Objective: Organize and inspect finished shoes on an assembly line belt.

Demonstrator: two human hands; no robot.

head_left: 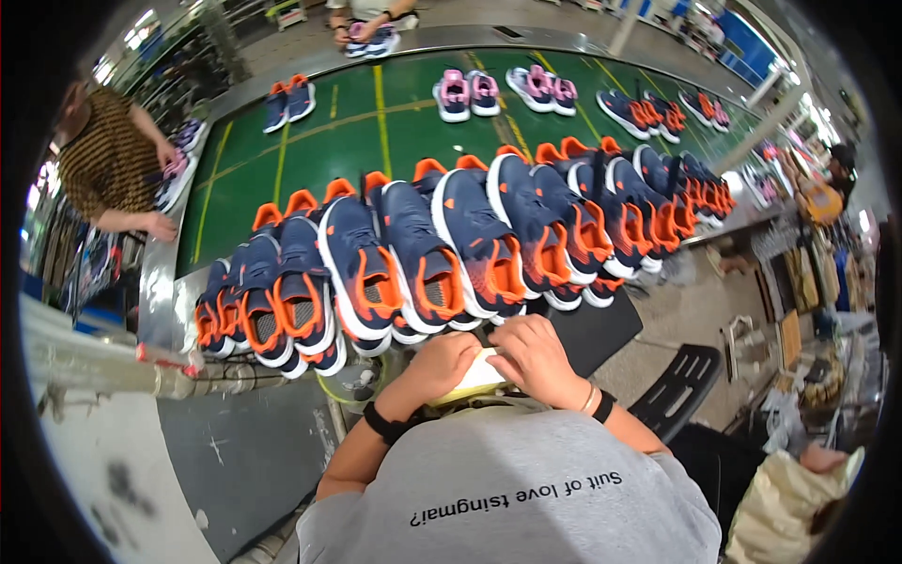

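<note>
Close to my chest, a white thing with a pale yellow edge (476,376) sits between my two hands; its kind is hard to make out. My left hand (440,365) is closed against its left side, fingers curled in. On the other side, my right hand (537,357) bends its fingers over the right edge. Just beyond my hands stands a long row of navy sneakers (406,221) with orange linings and white soles, stacked along the near edge of the green table. Their nearest heels almost meet my fingers.
The green belt table (348,132) carries pink-trimmed sneakers (455,92) and more navy pairs at the far side. One person (117,169) stands at the left end; another (371,19) handles shoes opposite. A black chair (686,381) is at my right.
</note>
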